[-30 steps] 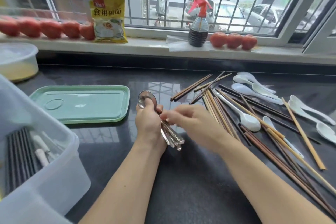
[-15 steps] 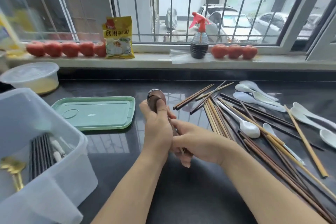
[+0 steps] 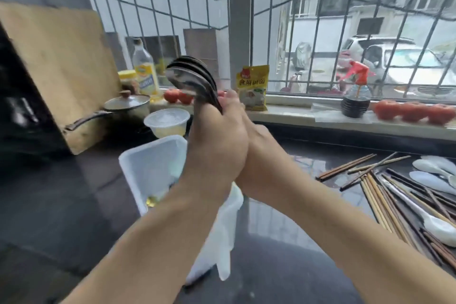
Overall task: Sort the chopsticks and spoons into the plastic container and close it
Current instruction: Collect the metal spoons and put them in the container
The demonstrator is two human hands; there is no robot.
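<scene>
Both hands clasp one stack of metal spoons [image 3: 191, 79]: the left hand [image 3: 217, 148] wraps the handles, the right hand [image 3: 259, 155] closes against it from behind. Nested, shiny bowls fan out above the grip, over the translucent plastic container [image 3: 150, 168] on the dark table [image 3: 283, 242]. Chopsticks [image 3: 385, 195] and white spoons [image 3: 436, 227] lie well apart on the right; the yellow packet [image 3: 252, 86] shows blurred, unreadable characters.

— What can you count?
— Two hands, the left hand [image 3: 217, 145] and right hand [image 3: 261, 155]; one plastic container [image 3: 150, 168]; one pot [image 3: 128, 106]; one spray bottle [image 3: 356, 96]; one yellow packet [image 3: 252, 86].
— Metal spoons [image 3: 190, 79]?
— Stacked and blurred; I can't tell.
</scene>
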